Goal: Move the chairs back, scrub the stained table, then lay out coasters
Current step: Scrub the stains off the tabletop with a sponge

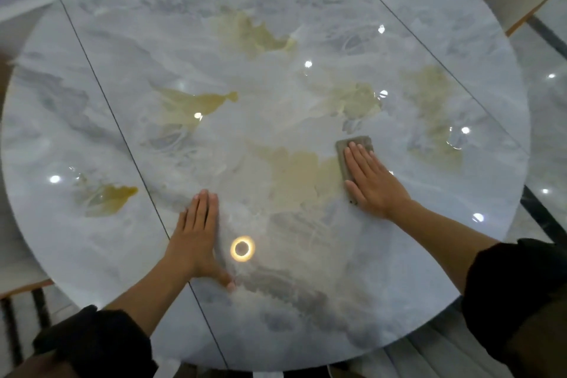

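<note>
Table [92, 120]: I see a round, glossy top with a grey-white marble pattern filling most of the frame; two thin dark seams run diagonally across it, one at the left, one at the upper right.
Stains, left: I note a yellow-brown smear [107, 198] at the lower left of the top, and another [190, 106] left of centre.
Left hand [196, 239]: laid flat on the table at lower centre, palm down, fingers straight and close together, thumb spread toward the lower right. It holds nothing.
Left sleeve [95, 344]: dark, pushed up the forearm, at the bottom left of the frame.
Ring reflection [242, 248]: a bright circular light glare on the surface just right of the left hand.
Stains, centre: a broad pale yellow patch [297, 175] lies between the two hands; further patches show above it toward the upper middle.
Cloth [352, 147]: grey-brown pad, flat on the table right of centre, touching the right edge of the broad patch.
Right hand [371, 181]: pressed flat on top of the cloth, fingers extended together, covering its lower part.
Stains, right: a faint yellow area [435, 113] at the right of the top.
</note>
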